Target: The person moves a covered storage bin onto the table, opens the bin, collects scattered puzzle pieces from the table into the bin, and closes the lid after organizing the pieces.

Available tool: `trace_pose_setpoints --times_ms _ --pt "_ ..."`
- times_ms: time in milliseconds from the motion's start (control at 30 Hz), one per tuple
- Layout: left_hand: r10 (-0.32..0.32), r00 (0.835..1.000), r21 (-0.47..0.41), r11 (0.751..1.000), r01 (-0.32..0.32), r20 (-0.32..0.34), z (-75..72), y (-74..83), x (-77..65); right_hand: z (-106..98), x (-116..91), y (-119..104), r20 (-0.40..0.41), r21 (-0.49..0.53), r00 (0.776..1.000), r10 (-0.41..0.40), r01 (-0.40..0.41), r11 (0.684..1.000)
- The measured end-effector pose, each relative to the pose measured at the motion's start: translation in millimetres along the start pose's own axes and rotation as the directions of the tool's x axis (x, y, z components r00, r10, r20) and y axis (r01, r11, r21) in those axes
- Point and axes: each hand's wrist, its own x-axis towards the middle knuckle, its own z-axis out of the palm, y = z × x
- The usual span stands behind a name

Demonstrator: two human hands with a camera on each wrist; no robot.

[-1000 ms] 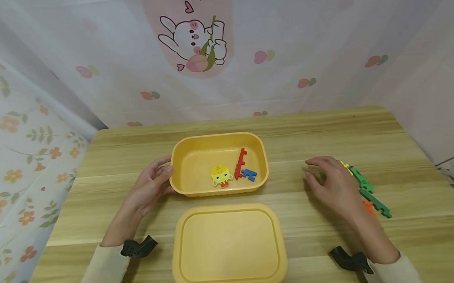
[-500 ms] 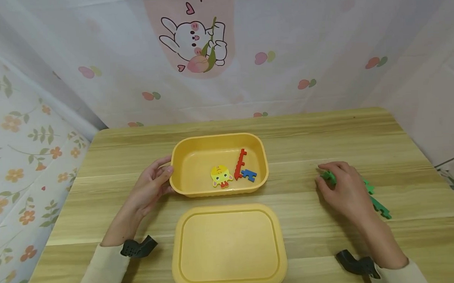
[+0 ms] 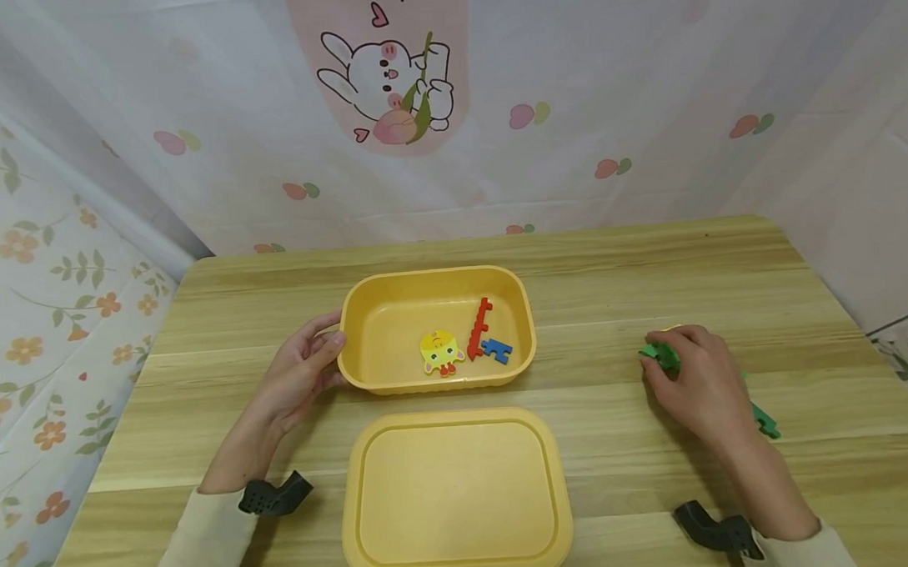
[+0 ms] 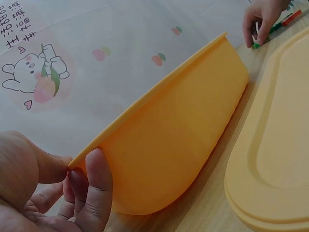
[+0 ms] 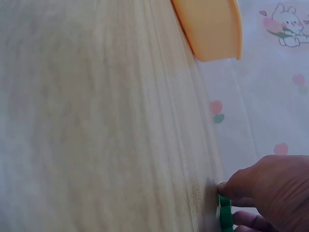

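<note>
My left hand [image 3: 307,364] holds the left rim of a yellow plastic box [image 3: 383,319], thumb on the edge and fingers below it, as the left wrist view shows. Inside the box lie a yellow animal-head piece [image 3: 441,351], a red notched strip [image 3: 479,328] and a blue puzzle piece [image 3: 497,350]. To the right, my right hand [image 3: 701,383] pinches a green puzzle piece [image 3: 663,356] between thumb and fingers, low over the table. The right wrist view shows the green piece [image 5: 225,215] partly covered by the fingers.
A flat yellow lid [image 3: 457,488] lies in front of the box. Beneath and beside my right hand is another green piece [image 3: 765,423], mostly hidden. An orange-red piece [image 4: 292,18] shows there in the left wrist view. A printed curtain [image 3: 555,163] hangs behind the wooden table [image 3: 604,270].
My right hand has shifted slightly right and down over the loose pieces and taken hold of a green one. My left hand and the box have stayed in place.
</note>
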Motion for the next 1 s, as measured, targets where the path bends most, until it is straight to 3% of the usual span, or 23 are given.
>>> trace_pose_setpoints --times_ms 500,800,1000 --pt "-0.007 1.000 -0.010 1.000 0.007 -0.004 1.5 1.2 -1.4 -2.8 -1.1 0.2 0.035 -0.003 0.999 0.009 -0.008 1.000" --pt "-0.009 1.000 -0.011 1.000 0.009 -0.006 -0.3 1.1 -2.0 -2.3 1.2 -3.1 0.049 0.000 0.998 -0.047 0.047 0.999" --pt "-0.008 1.000 -0.001 1.000 0.008 0.003 0.1 0.9 -0.7 -5.6 -0.3 -5.9 0.069 -0.015 0.998 -0.016 0.017 1.000"
